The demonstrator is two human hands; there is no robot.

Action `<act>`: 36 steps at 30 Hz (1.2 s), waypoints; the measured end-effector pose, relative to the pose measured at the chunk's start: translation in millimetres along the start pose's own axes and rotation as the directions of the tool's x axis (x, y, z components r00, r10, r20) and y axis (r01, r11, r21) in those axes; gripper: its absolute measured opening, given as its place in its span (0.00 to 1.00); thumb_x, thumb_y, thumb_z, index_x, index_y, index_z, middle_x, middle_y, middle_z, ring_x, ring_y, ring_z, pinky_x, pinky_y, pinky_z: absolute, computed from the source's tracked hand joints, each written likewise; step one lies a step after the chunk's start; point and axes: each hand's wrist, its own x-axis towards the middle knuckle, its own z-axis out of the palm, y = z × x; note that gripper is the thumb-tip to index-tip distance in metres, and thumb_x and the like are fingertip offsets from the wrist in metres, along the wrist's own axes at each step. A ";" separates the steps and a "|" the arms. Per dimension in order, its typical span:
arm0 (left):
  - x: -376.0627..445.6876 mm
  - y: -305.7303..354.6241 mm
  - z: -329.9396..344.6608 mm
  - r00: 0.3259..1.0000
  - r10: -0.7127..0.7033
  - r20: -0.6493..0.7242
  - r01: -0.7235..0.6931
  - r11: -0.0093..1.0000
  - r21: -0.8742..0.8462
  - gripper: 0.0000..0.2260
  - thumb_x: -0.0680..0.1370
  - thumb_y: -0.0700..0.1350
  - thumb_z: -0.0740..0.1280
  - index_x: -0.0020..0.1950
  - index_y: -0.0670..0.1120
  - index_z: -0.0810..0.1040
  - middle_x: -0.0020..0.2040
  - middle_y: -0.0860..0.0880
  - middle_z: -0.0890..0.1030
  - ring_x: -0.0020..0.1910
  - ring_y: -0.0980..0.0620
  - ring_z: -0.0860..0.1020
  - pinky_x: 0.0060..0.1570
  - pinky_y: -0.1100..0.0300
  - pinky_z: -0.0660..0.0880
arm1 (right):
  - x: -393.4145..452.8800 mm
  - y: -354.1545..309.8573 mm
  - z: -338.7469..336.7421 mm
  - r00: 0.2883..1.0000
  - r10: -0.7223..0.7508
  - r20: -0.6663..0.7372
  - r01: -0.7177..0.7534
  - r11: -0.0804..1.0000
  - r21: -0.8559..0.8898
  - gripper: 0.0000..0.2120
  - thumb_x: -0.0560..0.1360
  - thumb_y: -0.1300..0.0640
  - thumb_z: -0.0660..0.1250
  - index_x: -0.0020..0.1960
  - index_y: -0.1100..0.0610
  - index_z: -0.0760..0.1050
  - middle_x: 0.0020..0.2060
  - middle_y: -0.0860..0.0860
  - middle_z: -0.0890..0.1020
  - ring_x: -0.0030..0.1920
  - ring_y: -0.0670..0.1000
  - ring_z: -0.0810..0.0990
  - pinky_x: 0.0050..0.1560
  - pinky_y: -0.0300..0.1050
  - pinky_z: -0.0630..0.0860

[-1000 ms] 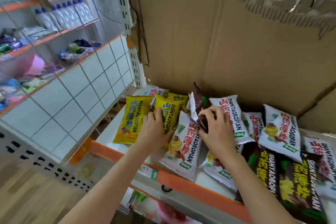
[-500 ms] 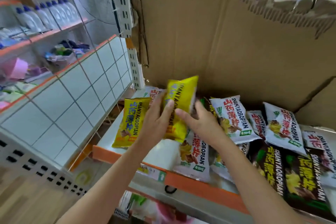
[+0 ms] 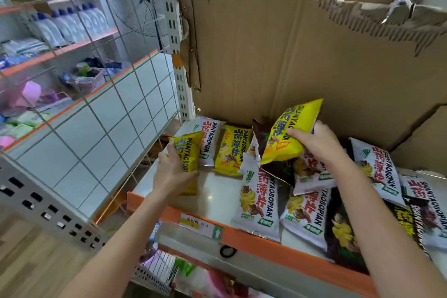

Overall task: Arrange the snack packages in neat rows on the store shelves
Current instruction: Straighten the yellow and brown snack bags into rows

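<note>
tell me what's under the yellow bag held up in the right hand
Under the raised yellow bag in the right hand lie a dark brown bag and white bags, partly overlapping. Whatever lies deeper is covered.

L hand (image 3: 173, 172) fingers curled gripping, R hand (image 3: 314, 143) fingers clamped, raised

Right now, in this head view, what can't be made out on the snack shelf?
- Dark packet: mostly hidden behind the yellow packet held by the right hand.
- Lower shelf: blurred, contents unclear.
- Price label: writing too small.
- Packets at the right edge: cut off.
</note>
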 end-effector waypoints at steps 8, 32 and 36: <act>-19.4 95.2 -1.6 0.952 0.284 -0.115 -0.299 0.774 -0.558 0.29 0.74 0.59 0.65 0.71 0.50 0.61 0.64 0.50 0.69 0.65 0.51 0.67 0.65 0.51 0.66 | -47.4 -28.9 12.7 0.958 -0.284 0.037 0.282 0.958 0.046 0.24 0.72 0.42 0.65 0.64 0.54 0.72 0.51 0.48 0.79 0.52 0.45 0.76 0.53 0.38 0.69; 26.9 96.3 19.6 0.989 0.128 -0.069 -0.145 0.925 -0.352 0.14 0.73 0.39 0.68 0.52 0.44 0.65 0.41 0.49 0.74 0.46 0.43 0.77 0.44 0.49 0.75 | -39.6 0.5 -24.3 0.879 -0.441 -0.181 0.370 0.871 -0.324 0.15 0.76 0.53 0.64 0.62 0.57 0.74 0.59 0.53 0.71 0.62 0.51 0.69 0.61 0.44 0.65; 9.2 123.2 -4.3 0.983 0.181 -0.043 -0.146 0.610 -0.779 0.15 0.74 0.42 0.70 0.56 0.46 0.68 0.50 0.49 0.79 0.49 0.50 0.79 0.49 0.53 0.77 | -46.2 -21.5 -7.6 0.929 -0.359 0.086 0.350 0.931 0.104 0.23 0.74 0.46 0.66 0.66 0.52 0.70 0.59 0.49 0.76 0.59 0.46 0.75 0.60 0.41 0.72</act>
